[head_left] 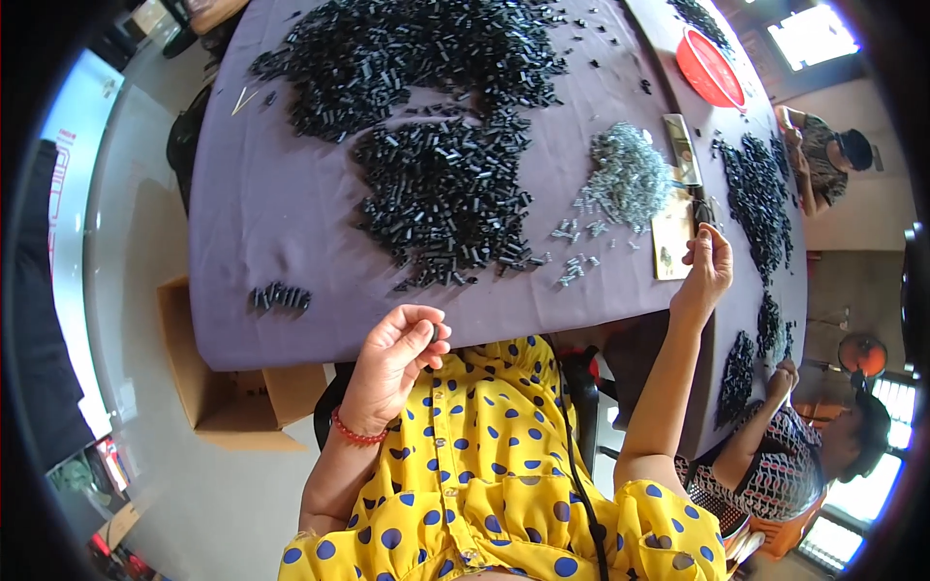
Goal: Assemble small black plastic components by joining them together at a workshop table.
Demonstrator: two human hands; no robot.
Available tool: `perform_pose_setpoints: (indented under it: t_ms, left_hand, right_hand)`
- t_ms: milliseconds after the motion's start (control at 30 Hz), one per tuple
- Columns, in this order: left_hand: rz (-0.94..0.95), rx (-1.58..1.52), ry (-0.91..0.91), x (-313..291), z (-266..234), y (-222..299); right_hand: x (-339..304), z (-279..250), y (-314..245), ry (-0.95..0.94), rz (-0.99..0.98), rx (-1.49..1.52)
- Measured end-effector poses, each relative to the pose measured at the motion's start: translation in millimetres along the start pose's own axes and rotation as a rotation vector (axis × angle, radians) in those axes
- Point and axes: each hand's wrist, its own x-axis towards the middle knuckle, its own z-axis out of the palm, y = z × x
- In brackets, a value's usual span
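My left hand is closed near the table's front edge, with a small black part pinched between thumb and fingers and mostly hidden by them. To the right, my right hand is raised with thumb and fingertips pressed together; whatever they hold is too small to make out. Just beyond its fingertips is a small black fixture, beside a pale flat board. A heap of small clear or silvery pieces lies left of the board. Large piles of short black cylindrical parts cover the middle of the table.
A small group of black parts lies at the front left of the grey-purple tablecloth. A red basin stands at the far right. An open cardboard box is below the left edge. Two people sit across on the right, by more black parts.
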Motion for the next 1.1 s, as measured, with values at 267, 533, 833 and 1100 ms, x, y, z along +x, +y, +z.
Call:
perform_pose_setpoints:
  t_ms: [267, 533, 833, 1100]
  left_hand:
    - [-0.025, 0.044, -0.046, 5.6, 8.3, 0.2]
    - [-0.013, 0.051, -0.040, 2.9, 5.1, 1.3]
    - [-0.028, 0.045, -0.045, 2.7, 5.7, 1.1]
    - [-0.030, 0.028, -0.067, 4.3, 4.4, -1.8]
  right_hand:
    - [-19.5, -2.7, 40.8, -0.247, 0.133, -0.227]
    - [-42.9, 26.2, 54.0, -0.179, -0.299, -1.107]
    - [-44.7, 18.8, 53.0, -0.227, -0.151, -0.756]
    - [-51.1, 19.5, 40.1, -0.276, 0.091, -0.214]
